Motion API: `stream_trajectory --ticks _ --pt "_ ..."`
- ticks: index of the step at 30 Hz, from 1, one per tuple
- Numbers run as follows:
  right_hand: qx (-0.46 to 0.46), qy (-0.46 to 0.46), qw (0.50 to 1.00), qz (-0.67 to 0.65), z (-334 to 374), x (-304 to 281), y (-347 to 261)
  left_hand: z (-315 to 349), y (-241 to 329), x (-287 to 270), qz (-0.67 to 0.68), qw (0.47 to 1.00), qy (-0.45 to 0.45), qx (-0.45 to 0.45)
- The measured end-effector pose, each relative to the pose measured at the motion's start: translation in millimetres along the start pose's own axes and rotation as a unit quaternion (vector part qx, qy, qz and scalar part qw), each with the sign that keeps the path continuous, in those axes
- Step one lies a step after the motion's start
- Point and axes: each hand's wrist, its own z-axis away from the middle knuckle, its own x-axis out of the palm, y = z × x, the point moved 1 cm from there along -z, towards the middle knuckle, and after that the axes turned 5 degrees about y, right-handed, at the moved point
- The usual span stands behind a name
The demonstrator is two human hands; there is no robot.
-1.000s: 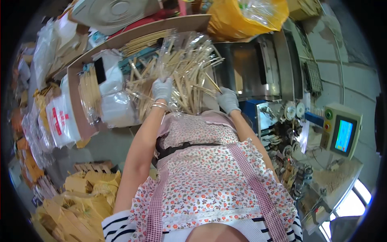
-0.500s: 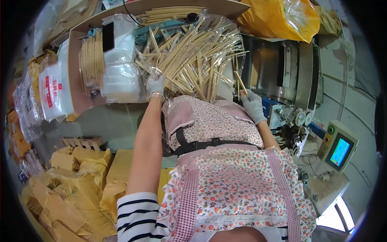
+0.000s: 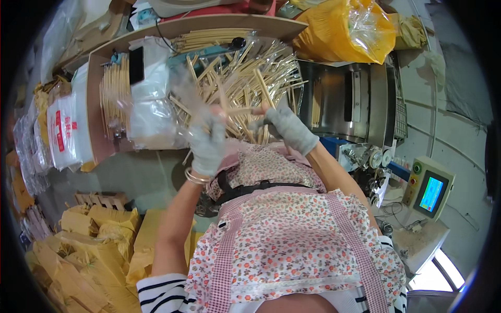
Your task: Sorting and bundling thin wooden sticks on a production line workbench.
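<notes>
Both my hands wear pale grey gloves with bare fingertips and are raised over a heap of wooden chopsticks (image 3: pixel 237 68), many in clear wrappers. My right hand (image 3: pixel 293 129) is closed on a pair of chopsticks (image 3: pixel 264 88) that slants up and away from its fingertips. Close by on the left, my left hand (image 3: pixel 207 143) is smeared by motion, its fingers drawn together. Blurred clear film (image 3: pixel 190 96) shows beside it; what the fingers hold is hard to make out. A pale stick-like blur spans the gap between my fingertips.
On the left, a cardboard-walled bench (image 3: pixel 94 99) holds bundled chopsticks (image 3: pixel 115 86), stacked clear bags (image 3: pixel 151 112) and a black phone (image 3: pixel 136 65). To the right are a metal machine (image 3: pixel 342 96) and a control panel (image 3: pixel 428 188). Yellow sacks (image 3: pixel 86 245) lie lower left.
My right hand has moved left and my left hand has come nearer to me, so they now almost meet above the heap. The view has shifted slightly.
</notes>
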Motion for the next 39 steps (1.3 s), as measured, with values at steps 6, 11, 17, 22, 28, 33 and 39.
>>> stream_trajectory --ticks 6,11,17,22,28,33,39 --pt "0.095 -0.056 0.969 -0.22 0.7 7.2 -22.1 28.3 18.8 26.7 -0.066 0.974 -0.15 0.158" --pt "-0.011 -0.047 0.948 -0.315 -12.7 4.7 5.5 16.7 26.1 32.4 0.009 0.959 -0.235 0.157" --pt "-0.076 -0.029 0.98 -0.181 22.8 -28.5 -3.8 -39.2 11.5 22.5 0.471 0.735 -0.122 -0.473" --pt "-0.084 -0.043 0.982 -0.166 44.3 -28.4 -13.6 -70.0 36.2 65.2 0.402 0.842 -0.063 -0.353" --pt "-0.11 0.02 0.979 -0.173 56.7 -36.9 -2.2 -77.5 59.6 66.1 0.378 0.869 -0.1 -0.304" --pt "-0.195 0.122 0.963 -0.143 57.9 -24.0 -1.6 -79.4 66.2 71.4 0.387 0.866 -0.076 -0.307" --pt "-0.334 0.266 0.892 0.151 67.2 -16.9 -18.8 -76.2 83.2 72.0 0.369 0.884 -0.079 -0.276"
